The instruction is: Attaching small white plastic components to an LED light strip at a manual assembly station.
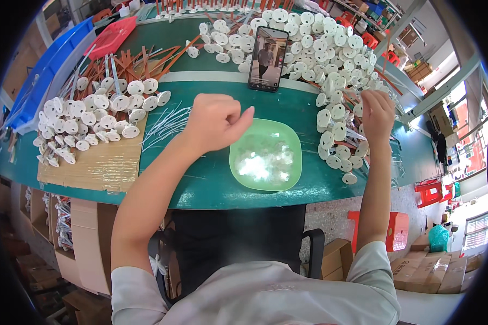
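My left hand (214,123) is raised over the green table, left of and partly above the light green bowl (249,131). Its fingers are curled in and the thumb points right; anything inside them is hidden. Small clear, shiny pieces (265,162) lie in the bowl. On the right, my right hand (378,115) is closed with bent fingers, at the edge of a heap of white round discs on stems (336,81). What its fingers grip does not show. Thin white strips (168,123) lie on the table beside my left forearm.
A phone (268,58) stands upright behind the bowl. At left, more white discs with brown stems (103,108) rest on a cardboard sheet (103,174), near a blue bin (35,89) and a red basket (111,38). A chair armrest (315,249) is below the table edge.
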{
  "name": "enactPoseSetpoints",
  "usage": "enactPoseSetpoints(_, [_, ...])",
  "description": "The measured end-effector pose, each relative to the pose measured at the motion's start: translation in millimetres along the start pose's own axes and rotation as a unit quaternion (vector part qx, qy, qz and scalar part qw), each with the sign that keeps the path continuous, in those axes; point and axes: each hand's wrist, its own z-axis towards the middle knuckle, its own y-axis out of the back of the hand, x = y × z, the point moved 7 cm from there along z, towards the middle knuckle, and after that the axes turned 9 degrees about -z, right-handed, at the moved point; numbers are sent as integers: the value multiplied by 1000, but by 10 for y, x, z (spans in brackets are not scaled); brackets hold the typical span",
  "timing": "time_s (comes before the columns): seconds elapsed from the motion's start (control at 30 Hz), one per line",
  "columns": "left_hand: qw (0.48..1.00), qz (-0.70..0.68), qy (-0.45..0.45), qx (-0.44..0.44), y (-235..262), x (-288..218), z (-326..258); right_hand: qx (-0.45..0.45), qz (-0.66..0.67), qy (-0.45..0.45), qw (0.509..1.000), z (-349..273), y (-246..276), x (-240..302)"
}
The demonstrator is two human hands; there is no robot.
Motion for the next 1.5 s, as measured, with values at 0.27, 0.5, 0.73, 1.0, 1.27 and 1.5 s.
enactPoseSetpoints(0.27, [861,-414,295,20,-207,-106,52,-192,35,165,967,246,669,1031])
enactPoseSetpoints(0.5, [793,-508,263,209,-464,-329,-73,-196,132,229,944,425,526,1500])
enactPoseSetpoints(0.73, [773,-502,389,1,-354,-62,-120,-167,379,114,903,403,262,1745])
enactPoseSetpoints(1.0, [757,-523,387,66,-418,-55,-128,-152,431,92,884,166,36,1688])
enactPoseSetpoints(1.27, [696,-621,350,87,-404,-14,-123,-147,483,66,860,116,62,1652])
enactPoseSetpoints(1.5, [718,-584,375,53,-445,31,-189,-196,440,85,872,111,155,1679])
